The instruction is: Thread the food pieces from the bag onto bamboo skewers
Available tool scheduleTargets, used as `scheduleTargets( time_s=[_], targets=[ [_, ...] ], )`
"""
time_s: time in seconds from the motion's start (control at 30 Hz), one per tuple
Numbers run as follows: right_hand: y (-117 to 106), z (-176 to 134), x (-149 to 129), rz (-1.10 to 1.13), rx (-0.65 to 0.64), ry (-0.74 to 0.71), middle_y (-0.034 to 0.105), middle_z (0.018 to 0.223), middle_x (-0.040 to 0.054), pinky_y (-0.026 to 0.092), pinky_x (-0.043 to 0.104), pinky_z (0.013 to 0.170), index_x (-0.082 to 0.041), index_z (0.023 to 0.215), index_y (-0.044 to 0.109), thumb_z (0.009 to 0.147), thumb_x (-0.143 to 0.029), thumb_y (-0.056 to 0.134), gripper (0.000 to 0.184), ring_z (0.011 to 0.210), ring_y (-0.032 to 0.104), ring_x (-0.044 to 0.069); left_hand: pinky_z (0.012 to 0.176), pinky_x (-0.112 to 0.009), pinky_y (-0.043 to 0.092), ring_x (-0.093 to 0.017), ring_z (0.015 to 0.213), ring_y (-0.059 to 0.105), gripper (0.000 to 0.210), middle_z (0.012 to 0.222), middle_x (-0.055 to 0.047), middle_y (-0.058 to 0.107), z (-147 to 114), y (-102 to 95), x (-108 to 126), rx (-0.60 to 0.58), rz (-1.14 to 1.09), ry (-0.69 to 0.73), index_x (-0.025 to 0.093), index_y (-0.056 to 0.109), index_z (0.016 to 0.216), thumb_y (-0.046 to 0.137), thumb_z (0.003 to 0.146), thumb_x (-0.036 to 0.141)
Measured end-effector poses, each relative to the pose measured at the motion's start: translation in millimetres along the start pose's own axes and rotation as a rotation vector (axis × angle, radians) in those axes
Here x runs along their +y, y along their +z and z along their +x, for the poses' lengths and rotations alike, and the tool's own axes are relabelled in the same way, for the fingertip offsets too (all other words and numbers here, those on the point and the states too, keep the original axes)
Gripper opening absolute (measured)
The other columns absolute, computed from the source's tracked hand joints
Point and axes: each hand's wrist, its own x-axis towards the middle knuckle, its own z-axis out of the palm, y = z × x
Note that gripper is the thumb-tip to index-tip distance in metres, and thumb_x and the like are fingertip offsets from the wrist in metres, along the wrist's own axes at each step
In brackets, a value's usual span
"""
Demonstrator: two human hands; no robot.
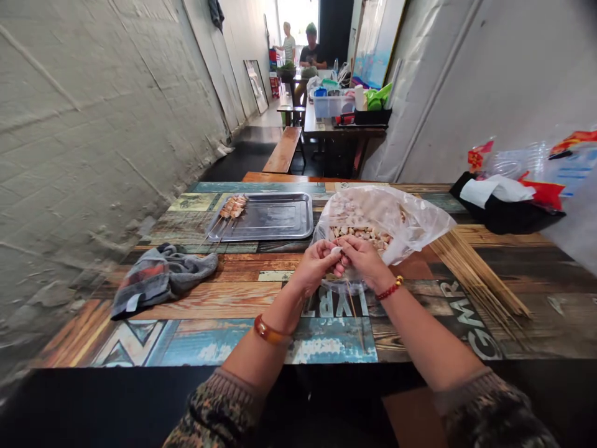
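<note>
My left hand (319, 261) and my right hand (361, 258) meet above the table, fingers closed in a pinch around the upper end of a bamboo skewer (353, 305). The skewer's bare lower part slants down toward me. A small whitish spot shows at the left thumb tip; I cannot make out what it is. Just behind the hands lies an opened clear plastic bag (410, 227) holding many cut meat pieces (364, 235). To the left, a metal tray (280, 218) has several meat skewers (232, 208) at its left end, their sticks poking over the rim.
A bundle of bare bamboo skewers (485, 280) lies on the right of the patterned table (224, 298). A grey cloth (168, 277) is at left. A black bag (504, 205) with plastic packs stands far right. Beyond are a bench (283, 151), another table with tubs and two people.
</note>
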Motion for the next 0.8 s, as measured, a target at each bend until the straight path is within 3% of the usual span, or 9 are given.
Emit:
scheduleTargets(
  time_s=[0.13, 0.27, 0.37, 0.47, 0.67, 0.8],
  targets=[
    [-1.7, -0.3, 2.9, 0.167, -0.027, 0.044, 0.058, 0.069, -0.0032, 0.036, 0.018, 0.048, -0.015, 0.083, 0.064, 0.071, -0.04, 0.069, 0.028, 0.053, 0.046, 0.005, 0.052, -0.02, 0.05, -0.01, 0.053, 0.062, 0.036, 0.065, -0.001, 0.066, 0.9, 2.0, -0.3, 0.012, 0.022, -0.041, 0.013, 0.054, 0.081, 0.076, 0.067, 0.038],
    [-11.3, -0.8, 0.0, 0.328, 0.06, 0.018, 0.058, 0.072, -0.0036, 0.044, 0.02, 0.055, -0.019, 0.08, 0.056, 0.074, -0.038, 0.067, 0.023, 0.062, 0.054, 0.009, 0.046, -0.015, 0.044, -0.006, 0.052, 0.058, 0.033, 0.066, 0.0, 0.064, 4.4, 0.4, 0.1, 0.111, -0.028, -0.074, 0.011, 0.063, 0.088, 0.076, 0.067, 0.033],
    [-15.2, 0.0, -2.6, 0.365, 0.088, -0.002, 0.049, 0.059, -0.0084, 0.034, 0.017, 0.042, -0.022, 0.086, 0.052, 0.079, -0.037, 0.061, 0.019, 0.045, 0.043, 0.006, 0.04, -0.014, 0.038, -0.004, 0.046, 0.053, 0.036, 0.065, 0.002, 0.063, 6.9, -1.5, 2.9, 0.159, -0.079, -0.1, 0.011, 0.064, 0.095, 0.075, 0.068, 0.032],
    [-12.2, -0.3, -0.2, 0.22, 0.06, -0.034, 0.04, 0.052, -0.01, 0.022, 0.017, 0.036, -0.021, 0.089, 0.054, 0.083, -0.038, 0.055, 0.018, 0.038, 0.029, 0.005, 0.033, -0.014, 0.03, -0.003, 0.037, 0.046, 0.036, 0.058, 0.004, 0.059, 7.4, -2.3, 5.5, 0.155, -0.08, -0.106, 0.013, 0.063, 0.096, 0.072, 0.071, 0.037],
    [-1.6, -2.3, 7.6, -0.147, 0.012, -0.166, 0.058, 0.068, -0.0013, 0.037, 0.02, 0.047, -0.018, 0.099, 0.06, 0.084, -0.04, 0.055, 0.027, 0.054, 0.047, 0.009, 0.03, -0.014, 0.019, -0.002, 0.031, 0.038, 0.033, 0.054, 0.004, 0.056, 6.2, -3.5, 4.4, 0.086, -0.05, -0.134, 0.012, 0.06, 0.085, 0.066, 0.076, 0.043],
    [-2.3, -5.2, 4.4, -0.234, -0.049, -0.152, 0.058, 0.066, -0.0007, 0.035, 0.021, 0.043, -0.016, 0.099, 0.063, 0.086, -0.04, 0.051, 0.03, 0.048, 0.046, 0.009, 0.03, -0.015, 0.019, -0.002, 0.031, 0.039, 0.035, 0.054, 0.003, 0.058, 6.0, -4.4, 2.7, 0.081, -0.039, -0.129, 0.013, 0.057, 0.084, 0.064, 0.076, 0.046]
  ],
)
